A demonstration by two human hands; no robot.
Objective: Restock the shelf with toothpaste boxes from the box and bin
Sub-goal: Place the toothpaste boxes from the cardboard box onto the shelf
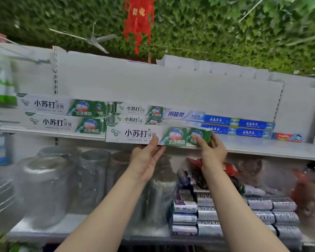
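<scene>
Toothpaste boxes are lining the upper shelf (262, 149), and one white-and-green box (153, 135) is sitting lengthwise at the shelf's front edge, held between two bare hands. The left hand (146, 157) is reaching up from below with its palm turned toward the box, its thumb pressing against the lower front face near the middle while the fingers are disappearing underneath, loosely extended rather than clenched. The right hand (212, 149) is gripping the green right end of the same box, thumb lying across the front and fingers curling around the end. Behind this box, two more boxes of the same white-and-green kind (138, 113) are stacked one on the other, and to the left a larger pair (62, 113) is stacked likewise, sitting close to the shelf's front. Just to the right of the middle stack, pale blue-and-white boxes (182, 114) are lying flat, and beside them dark blue boxes (238, 127) are sitting in two layers. Farther right, well apart from the hands, a small red box (288, 137) is resting alone. On the lower shelf (71, 228), clear plastic jars (44, 188) are standing at the left, and stacks of silvery boxes (262, 213) are filling the right side, too blurred for me to read. Overhead, a red hanging ornament (138, 20) is dangling against a ceiling of artificial green leaves (225, 30), beside a ceiling fan (93, 40).
</scene>
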